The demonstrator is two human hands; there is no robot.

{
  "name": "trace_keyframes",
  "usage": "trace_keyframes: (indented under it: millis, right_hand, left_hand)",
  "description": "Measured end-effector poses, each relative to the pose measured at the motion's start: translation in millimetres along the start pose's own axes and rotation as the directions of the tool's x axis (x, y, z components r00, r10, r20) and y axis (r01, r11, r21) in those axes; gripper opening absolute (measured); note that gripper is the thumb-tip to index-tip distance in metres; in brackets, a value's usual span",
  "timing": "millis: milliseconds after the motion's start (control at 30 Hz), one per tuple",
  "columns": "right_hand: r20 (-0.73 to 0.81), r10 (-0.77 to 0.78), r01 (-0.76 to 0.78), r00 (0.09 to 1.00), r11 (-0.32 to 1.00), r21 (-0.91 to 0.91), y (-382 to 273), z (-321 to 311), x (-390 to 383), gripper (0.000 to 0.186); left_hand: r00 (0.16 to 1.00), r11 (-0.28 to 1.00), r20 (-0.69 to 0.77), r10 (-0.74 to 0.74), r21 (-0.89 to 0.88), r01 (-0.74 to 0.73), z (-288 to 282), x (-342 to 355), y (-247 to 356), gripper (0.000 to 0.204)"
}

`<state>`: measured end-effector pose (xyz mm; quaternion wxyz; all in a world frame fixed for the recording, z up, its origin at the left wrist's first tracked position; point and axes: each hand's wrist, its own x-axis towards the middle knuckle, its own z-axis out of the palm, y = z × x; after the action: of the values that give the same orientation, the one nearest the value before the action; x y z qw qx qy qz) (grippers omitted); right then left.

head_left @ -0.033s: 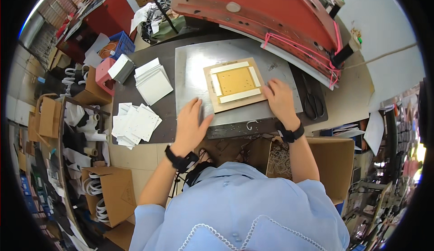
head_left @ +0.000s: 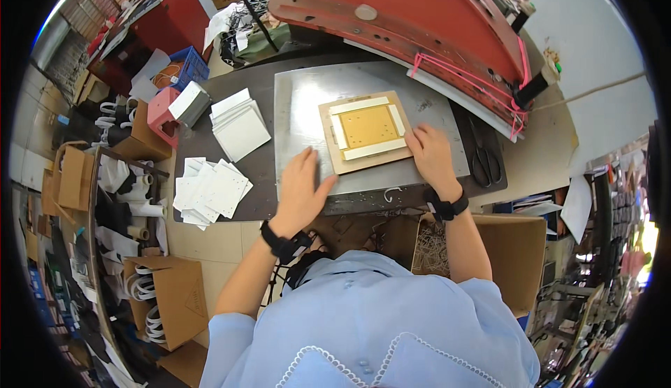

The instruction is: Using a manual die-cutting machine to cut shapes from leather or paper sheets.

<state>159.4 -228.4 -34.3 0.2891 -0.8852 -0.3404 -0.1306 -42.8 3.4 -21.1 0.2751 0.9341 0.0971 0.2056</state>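
A square cutting die board (head_left: 332,133) lies on a grey metal plate (head_left: 297,108) on the dark table. Pale strips frame its yellow centre (head_left: 367,126), which is dotted with small holes. My left hand (head_left: 300,189) rests at the plate's front left, fingers stretched and thumb apart, close to the board's near left corner and holding nothing. At the board's right edge lies my right hand (head_left: 432,156), its fingers loosely extended and touching that edge without wrapping round it. Both wrists wear black bands.
White cards lie left of the plate, in a neat stack (head_left: 239,126) and a loose pile (head_left: 210,191). A red press (head_left: 405,10) overhangs the plate's far side. Black scissors (head_left: 485,161) lie at the right. A cardboard box (head_left: 507,248) with scraps stands below the table's front edge.
The whole view has shifted very slightly. My hands and the die board keep nearly the same places.
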Motion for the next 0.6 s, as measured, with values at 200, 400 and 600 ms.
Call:
trace_keyframes:
  millis: [200, 400, 600]
  right_hand:
    - [0.108, 0.248, -0.271, 0.963, 0.890, 0.367, -39.2, -2.1, -12.5, 0.034]
    - [0.349, 0.378, -0.495, 0.857, 0.423, 0.759, -113.5, -28.4, -66.2, 0.041]
    - [0.604, 0.231, -0.644, 0.763, 0.190, 0.741, -139.9, -24.2, -101.7, 0.048]
  left_hand:
    - [0.985, 0.905, 0.149, -0.093, -0.400, 0.146, 3.5, -8.6, -6.1, 0.065]
    - [0.831, 0.232, 0.370, -0.415, -0.840, 0.490, -57.3, -54.8, 3.6, 0.040]
    - [0.758, 0.316, 0.345, -0.553, -0.755, 0.574, -95.2, -110.4, 9.6, 0.033]
